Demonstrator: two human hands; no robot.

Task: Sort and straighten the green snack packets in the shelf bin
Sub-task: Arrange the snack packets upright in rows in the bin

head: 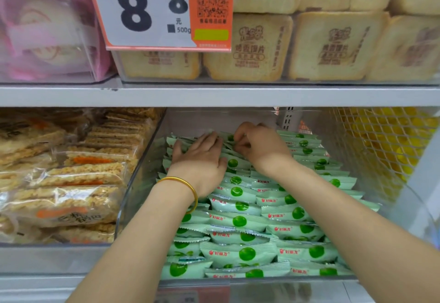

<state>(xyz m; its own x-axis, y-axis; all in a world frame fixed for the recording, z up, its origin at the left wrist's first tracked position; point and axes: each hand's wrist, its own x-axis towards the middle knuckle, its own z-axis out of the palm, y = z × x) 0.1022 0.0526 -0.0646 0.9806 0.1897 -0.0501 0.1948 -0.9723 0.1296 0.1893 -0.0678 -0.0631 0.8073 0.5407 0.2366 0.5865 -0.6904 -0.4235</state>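
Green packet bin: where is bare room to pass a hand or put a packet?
Bare: the back, between green packets and the bin's rear wall; a narrow strip along its left wall. Elsewhere packets crowd, overlapping, to the front.

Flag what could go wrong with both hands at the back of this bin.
The right hand pinches a back-row green packet; tugging may skew its neighbours. The left hand presses flat, and its gold bangle could snag crimped packet edges. Forearms cross the front packets; withdrawing might drag some out.

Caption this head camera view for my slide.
Left hand flat on green snack packets, right hand pinching one deep in the clear bin.
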